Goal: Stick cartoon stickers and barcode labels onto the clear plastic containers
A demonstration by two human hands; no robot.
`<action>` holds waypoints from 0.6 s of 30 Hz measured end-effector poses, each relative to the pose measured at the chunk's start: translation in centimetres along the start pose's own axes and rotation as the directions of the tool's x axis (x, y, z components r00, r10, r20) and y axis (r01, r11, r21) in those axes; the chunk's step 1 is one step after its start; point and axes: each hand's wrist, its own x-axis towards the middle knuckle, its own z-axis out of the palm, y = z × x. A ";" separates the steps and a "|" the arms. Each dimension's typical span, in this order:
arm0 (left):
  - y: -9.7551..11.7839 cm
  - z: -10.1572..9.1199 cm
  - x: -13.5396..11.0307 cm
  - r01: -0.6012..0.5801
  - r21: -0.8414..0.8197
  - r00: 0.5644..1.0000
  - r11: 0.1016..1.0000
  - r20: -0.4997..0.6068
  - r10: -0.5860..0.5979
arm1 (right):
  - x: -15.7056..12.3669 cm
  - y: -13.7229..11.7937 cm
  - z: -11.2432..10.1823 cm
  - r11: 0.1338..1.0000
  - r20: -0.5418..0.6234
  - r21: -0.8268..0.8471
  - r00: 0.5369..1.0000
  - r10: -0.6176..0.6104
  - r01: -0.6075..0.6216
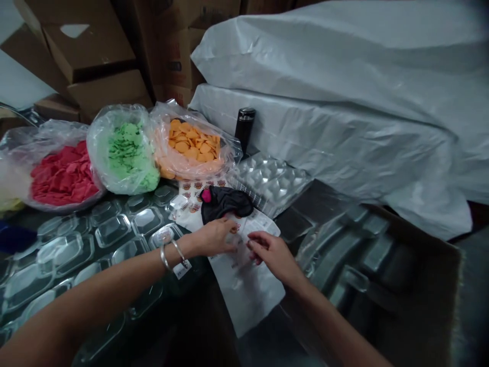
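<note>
My left hand (217, 237), with silver bangles at the wrist, hovers over white label sheets (244, 290). Its fingers are loosely bent, with a gap between thumb and fingers, and nothing shows in them. Facing it from the right is my right hand (274, 254), its thumb and fingertips drawn together above the same sheets. Anything pinched there is too small or blurred to name. Just beyond the left hand lies a crumpled black cloth (225, 201) with a pink patch. Printed sticker sheets (187, 204) show beneath and beside it.
Clear plastic containers (114, 229) cover the left side. Behind them stand bags of red pieces (64, 176), green pieces (128, 148) and orange discs (194, 142). A black cylinder (244, 127) stands near a clear moulded tray (271, 176). An open cardboard box (428, 306) holds plastic containers at right.
</note>
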 end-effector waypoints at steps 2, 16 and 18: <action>0.2 0.7 0.2 0.012 0.073 1.000 0.997 0.015 -0.013 | 0.0 0.3 0.5 0.995 0.000 0.089 0.999 0.042 -0.042; -1.7 1.2 0.2 0.008 0.013 0.949 1.000 -0.316 -0.003 | 2.7 -1.8 0.6 0.855 0.285 0.381 0.924 0.253 -0.351; -1.7 1.2 0.0 -0.057 -0.038 0.942 0.998 -0.334 0.041 | 3.3 -2.2 1.2 0.850 0.279 0.401 0.929 0.243 -0.343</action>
